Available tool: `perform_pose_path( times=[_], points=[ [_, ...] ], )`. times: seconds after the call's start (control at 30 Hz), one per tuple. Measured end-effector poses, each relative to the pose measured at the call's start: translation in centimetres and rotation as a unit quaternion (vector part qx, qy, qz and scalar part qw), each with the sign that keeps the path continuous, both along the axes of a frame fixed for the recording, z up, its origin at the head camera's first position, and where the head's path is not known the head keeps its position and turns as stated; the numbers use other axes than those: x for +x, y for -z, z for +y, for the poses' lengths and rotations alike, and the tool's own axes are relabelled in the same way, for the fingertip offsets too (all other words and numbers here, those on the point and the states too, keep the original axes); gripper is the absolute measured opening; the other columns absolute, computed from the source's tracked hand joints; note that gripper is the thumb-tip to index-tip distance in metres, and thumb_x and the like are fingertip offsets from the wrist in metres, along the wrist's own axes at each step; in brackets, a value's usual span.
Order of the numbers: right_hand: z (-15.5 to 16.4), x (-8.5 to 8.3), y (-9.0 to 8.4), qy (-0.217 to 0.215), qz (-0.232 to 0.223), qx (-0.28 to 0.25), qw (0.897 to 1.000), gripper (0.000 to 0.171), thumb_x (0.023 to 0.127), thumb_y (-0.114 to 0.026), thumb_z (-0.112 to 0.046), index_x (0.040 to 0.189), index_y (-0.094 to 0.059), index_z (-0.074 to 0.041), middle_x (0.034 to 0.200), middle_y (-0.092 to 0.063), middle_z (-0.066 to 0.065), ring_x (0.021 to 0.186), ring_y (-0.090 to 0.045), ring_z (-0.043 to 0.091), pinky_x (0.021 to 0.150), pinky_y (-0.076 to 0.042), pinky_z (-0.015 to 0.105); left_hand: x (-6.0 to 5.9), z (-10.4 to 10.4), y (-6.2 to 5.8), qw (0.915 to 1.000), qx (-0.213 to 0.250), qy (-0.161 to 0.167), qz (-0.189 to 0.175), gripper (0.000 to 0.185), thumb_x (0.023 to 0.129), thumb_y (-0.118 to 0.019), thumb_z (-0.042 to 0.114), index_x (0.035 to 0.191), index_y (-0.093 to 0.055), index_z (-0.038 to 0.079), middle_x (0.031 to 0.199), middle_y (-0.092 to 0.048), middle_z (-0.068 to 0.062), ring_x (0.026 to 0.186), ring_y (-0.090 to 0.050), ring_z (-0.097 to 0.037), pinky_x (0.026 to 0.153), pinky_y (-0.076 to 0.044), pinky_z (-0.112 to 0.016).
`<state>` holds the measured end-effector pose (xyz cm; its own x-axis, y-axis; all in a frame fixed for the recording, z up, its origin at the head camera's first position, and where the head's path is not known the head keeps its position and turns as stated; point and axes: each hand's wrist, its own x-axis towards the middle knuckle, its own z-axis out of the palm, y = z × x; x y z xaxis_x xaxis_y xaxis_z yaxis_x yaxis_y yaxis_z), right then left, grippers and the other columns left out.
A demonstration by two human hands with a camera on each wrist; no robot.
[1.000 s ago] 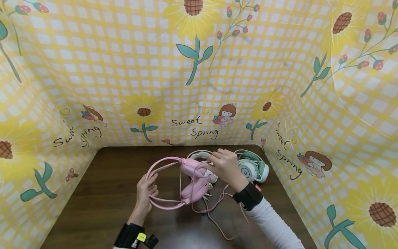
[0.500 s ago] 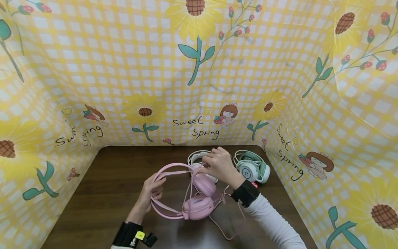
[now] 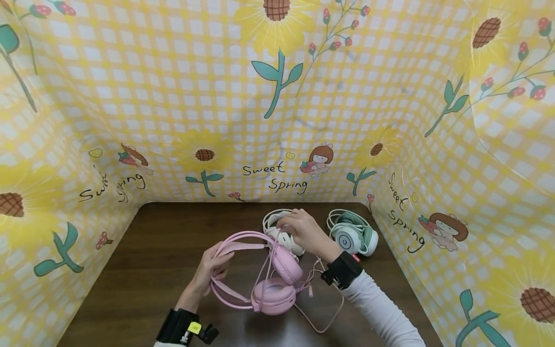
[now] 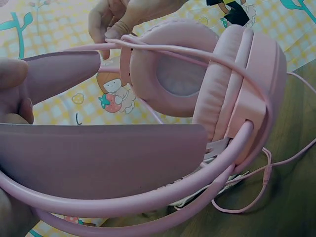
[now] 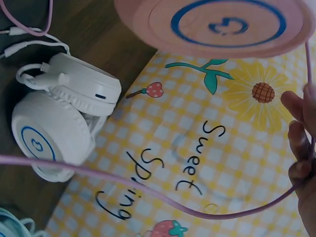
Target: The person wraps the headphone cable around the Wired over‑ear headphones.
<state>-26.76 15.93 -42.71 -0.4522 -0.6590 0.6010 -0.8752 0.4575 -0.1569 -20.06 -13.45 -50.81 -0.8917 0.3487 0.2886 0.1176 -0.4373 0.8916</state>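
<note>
My left hand [image 3: 210,267] grips the headband of pink over-ear headphones [image 3: 274,296], held above the table with the ear cups toward the right. In the left wrist view a pink cable [image 4: 182,49] runs across both ear cups and round the outside of the nearer one. Close to the far ear cup, my right hand [image 3: 305,233] pinches that cable between thumb and fingers. The right wrist view shows the cable curving in a loose loop from this hand. The cable's remaining length trails over the tabletop, partly hidden behind the cups.
White headphones [image 3: 282,238] lie on the dark wooden table [image 3: 165,241] just behind the pink pair. Farther right are white-and-green headphones [image 3: 353,236] with their cable bundled on them. A yellow checked cloth [image 3: 243,96] walls the table at the back and both sides.
The pink headphones have come nearer the body and turned, so the ear cups stand lower and farther apart. My right hand has moved slightly left, drawing the cable off the far cup.
</note>
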Motion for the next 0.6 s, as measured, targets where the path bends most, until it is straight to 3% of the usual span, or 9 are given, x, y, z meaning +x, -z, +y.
perform_pose_path(
  times=[0.1,0.23,0.33,0.43,0.5,0.6],
  points=[
    [0.4,-0.4,0.6,-0.009,-0.053,-0.040,0.998,0.012,0.086,-0.075,-0.003,0.095,-0.070,-0.009,0.091,-0.069,-0.002,0.079,-0.060,0.012,0.071,-0.049,0.029,0.1,-0.2,0.1,0.9995,0.020,0.021,0.008,0.012,0.099,-0.047,0.000,0.095,-0.054,0.008,0.058,-0.026,0.004,0.046,-0.019,-0.008,0.039,-0.011,-0.027],
    [1.2,-1.0,1.5,0.018,-0.103,-0.087,0.991,0.014,0.083,-0.080,-0.017,0.090,-0.068,-0.015,0.080,-0.065,-0.009,0.066,-0.053,0.003,0.059,-0.046,0.021,0.1,-0.3,0.2,0.9902,0.108,0.088,0.016,0.019,0.100,-0.039,-0.003,0.098,-0.054,0.007,0.059,-0.019,0.000,0.046,-0.011,-0.011,0.039,-0.009,-0.025],
    [1.7,-1.2,2.2,0.006,-0.142,-0.126,0.982,0.011,0.084,-0.080,-0.015,0.087,-0.070,-0.012,0.073,-0.065,-0.006,0.060,-0.050,0.005,0.054,-0.041,0.019,0.0,-0.3,0.2,0.9679,0.198,0.154,0.015,0.024,0.102,-0.030,-0.003,0.101,-0.053,0.004,0.062,-0.017,-0.001,0.047,-0.010,-0.010,0.039,-0.009,-0.021],
    [1.9,-1.2,2.9,-0.037,-0.174,-0.153,0.972,0.003,0.088,-0.074,-0.005,0.091,-0.072,-0.004,0.075,-0.068,0.003,0.063,-0.059,0.013,0.057,-0.047,0.021,-0.1,-0.1,0.1,0.9406,0.266,0.211,0.006,0.033,0.103,-0.019,-0.001,0.105,-0.051,0.000,0.064,-0.016,-0.001,0.048,-0.012,-0.009,0.041,-0.012,-0.018],
    [2.0,-1.1,3.2,-0.059,-0.186,-0.157,0.968,0.010,0.090,-0.068,0.004,0.098,-0.072,0.000,0.084,-0.070,0.010,0.071,-0.065,0.021,0.063,-0.053,0.024,-0.1,0.0,0.0,0.9256,0.298,0.233,-0.007,0.037,0.103,-0.015,0.001,0.108,-0.051,-0.002,0.064,-0.016,-0.001,0.049,-0.014,-0.008,0.042,-0.015,-0.017],
    [2.0,-1.2,3.7,-0.064,-0.188,-0.147,0.969,0.026,0.090,-0.058,0.017,0.107,-0.071,0.002,0.092,-0.070,0.015,0.079,-0.067,0.027,0.068,-0.056,0.029,0.0,0.2,-0.1,0.9114,0.331,0.243,-0.021,0.041,0.103,-0.013,0.003,0.110,-0.053,-0.004,0.065,-0.016,0.001,0.050,-0.015,-0.008,0.044,-0.016,-0.017]
  ],
)
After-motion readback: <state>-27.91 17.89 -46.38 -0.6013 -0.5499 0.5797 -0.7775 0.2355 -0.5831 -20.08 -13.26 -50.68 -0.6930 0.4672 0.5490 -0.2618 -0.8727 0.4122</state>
